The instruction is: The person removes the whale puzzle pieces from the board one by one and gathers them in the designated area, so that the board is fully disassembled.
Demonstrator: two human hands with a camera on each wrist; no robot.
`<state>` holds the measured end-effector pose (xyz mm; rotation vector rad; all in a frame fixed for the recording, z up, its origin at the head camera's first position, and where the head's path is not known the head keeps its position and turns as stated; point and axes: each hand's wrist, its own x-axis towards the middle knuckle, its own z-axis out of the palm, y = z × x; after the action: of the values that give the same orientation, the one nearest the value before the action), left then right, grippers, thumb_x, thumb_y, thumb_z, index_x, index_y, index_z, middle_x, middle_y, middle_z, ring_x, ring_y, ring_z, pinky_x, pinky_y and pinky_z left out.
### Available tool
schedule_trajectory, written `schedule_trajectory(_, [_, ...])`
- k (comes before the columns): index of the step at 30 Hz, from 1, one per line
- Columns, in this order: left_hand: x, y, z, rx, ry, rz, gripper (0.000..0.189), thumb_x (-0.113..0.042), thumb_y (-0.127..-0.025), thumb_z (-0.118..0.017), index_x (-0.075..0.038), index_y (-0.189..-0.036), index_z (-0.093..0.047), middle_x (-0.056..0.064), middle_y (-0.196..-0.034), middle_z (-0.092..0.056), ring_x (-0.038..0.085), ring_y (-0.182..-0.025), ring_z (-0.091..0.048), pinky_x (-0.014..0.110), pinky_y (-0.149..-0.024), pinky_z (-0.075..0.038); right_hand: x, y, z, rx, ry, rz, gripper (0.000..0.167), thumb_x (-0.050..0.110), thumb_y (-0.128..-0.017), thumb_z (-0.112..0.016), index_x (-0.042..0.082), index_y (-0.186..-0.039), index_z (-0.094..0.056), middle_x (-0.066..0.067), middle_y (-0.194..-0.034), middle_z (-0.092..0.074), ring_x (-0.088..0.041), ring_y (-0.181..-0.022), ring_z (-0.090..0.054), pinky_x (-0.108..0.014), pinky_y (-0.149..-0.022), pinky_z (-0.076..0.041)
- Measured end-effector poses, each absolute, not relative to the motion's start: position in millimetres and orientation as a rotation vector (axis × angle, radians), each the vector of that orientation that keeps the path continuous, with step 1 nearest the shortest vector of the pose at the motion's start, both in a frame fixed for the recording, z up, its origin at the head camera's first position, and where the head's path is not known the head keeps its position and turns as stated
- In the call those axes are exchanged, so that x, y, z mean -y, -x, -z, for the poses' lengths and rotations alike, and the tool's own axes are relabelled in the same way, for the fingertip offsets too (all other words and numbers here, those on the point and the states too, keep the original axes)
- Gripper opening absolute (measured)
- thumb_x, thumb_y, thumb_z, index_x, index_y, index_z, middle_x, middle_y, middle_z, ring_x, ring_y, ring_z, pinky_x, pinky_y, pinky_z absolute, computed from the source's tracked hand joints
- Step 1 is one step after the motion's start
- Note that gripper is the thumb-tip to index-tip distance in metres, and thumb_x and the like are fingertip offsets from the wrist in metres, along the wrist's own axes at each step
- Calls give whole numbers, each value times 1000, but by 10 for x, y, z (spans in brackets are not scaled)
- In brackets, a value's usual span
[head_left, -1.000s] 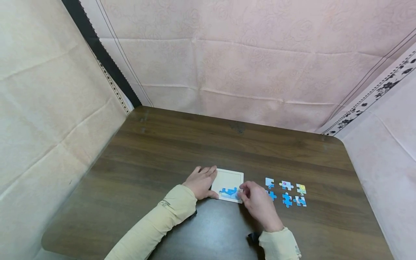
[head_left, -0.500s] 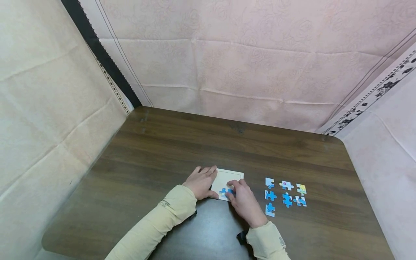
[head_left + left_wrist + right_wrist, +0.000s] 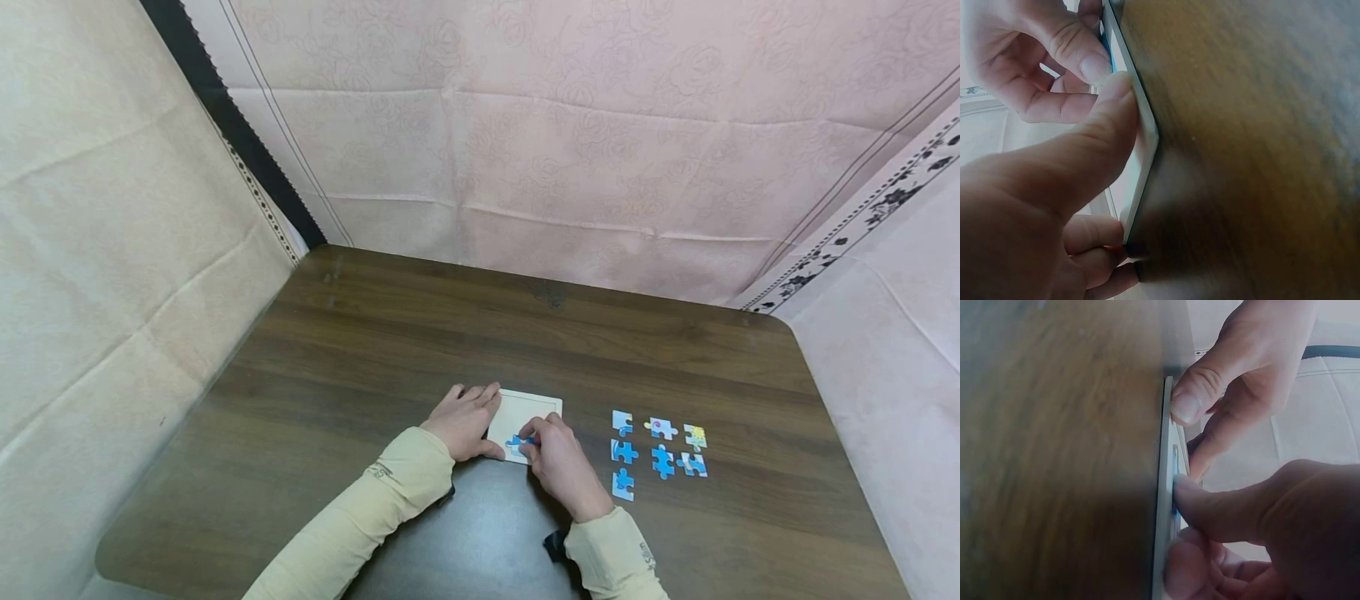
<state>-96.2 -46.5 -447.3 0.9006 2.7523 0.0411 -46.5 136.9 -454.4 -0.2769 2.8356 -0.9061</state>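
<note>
A pale, square puzzle tray (image 3: 524, 410) lies on the table with blue jigsaw pieces (image 3: 514, 445) along its near side, partly hidden by fingers. My left hand (image 3: 467, 422) grips the tray's left side, its thumb on the near corner and fingers along the outer edge. Over the tray's near right part, my right hand (image 3: 561, 463) has thumb and fingers bent at a blue piece. From the right wrist, that thumb (image 3: 1222, 509) presses against the blue edge (image 3: 1176, 459) just above the tray rim (image 3: 1165, 456). The piece's shape is mostly covered.
Right of the tray, several loose jigsaw pieces lie apart in rows, among them a blue piece (image 3: 623, 483), a pink-and-white one (image 3: 661, 427) and a yellow one (image 3: 695, 436). The brown wooden table (image 3: 420, 333) meets cloth-covered walls (image 3: 570, 150) behind.
My right hand has shifted left from the tray's right edge onto its near part, uncovering loose blue pieces. Lately its fingers have moved only slightly. The left hand and tray stay put.
</note>
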Motion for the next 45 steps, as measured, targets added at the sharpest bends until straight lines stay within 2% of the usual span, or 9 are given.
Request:
schedule_trajectory(7, [470,958,4475,-2764,-907,-47,94,-68,-81,-62,-5,-147,-42,9,-155,-34,23,-138,-37,46,-109,-27,-1366,478,4535,-2815,302,884,9,6,-88,-71,6,-97,-66,-1,-82,-49,-13,-67,-49,-26,-62,-48])
schedule_trajectory(15, [470,957,4473,-2754,-898,-69,93,-67,-80,-63,-5,-147,-42,9,-155,-34,24,-138,-37,48,-110,-27,-1357,491,4515,-2780,303,912,18,16,-85,-76,6,-95,-65,-3,-84,-52,-13,-67,-50,-29,-64,-50])
schedule_trajectory(33, [469,955,4480,-2752,-898,-58,93,-67,-82,-61,-6,-149,-39,8,-156,-32,23,-139,-35,47,-111,-26,-1346,508,4480,-2786,275,851,26,17,-83,-78,5,-92,-57,-3,-79,-49,-14,-65,-49,-30,-63,-49])
schedule_trajectory(45, [471,967,4493,-2751,-900,-67,94,-68,-81,-62,-6,-148,-40,8,-156,-32,23,-139,-35,47,-111,-25,-1352,521,4465,-2769,270,847,25,18,-84,-78,6,-91,-57,-3,-78,-48,-14,-64,-48,-28,-60,-47])
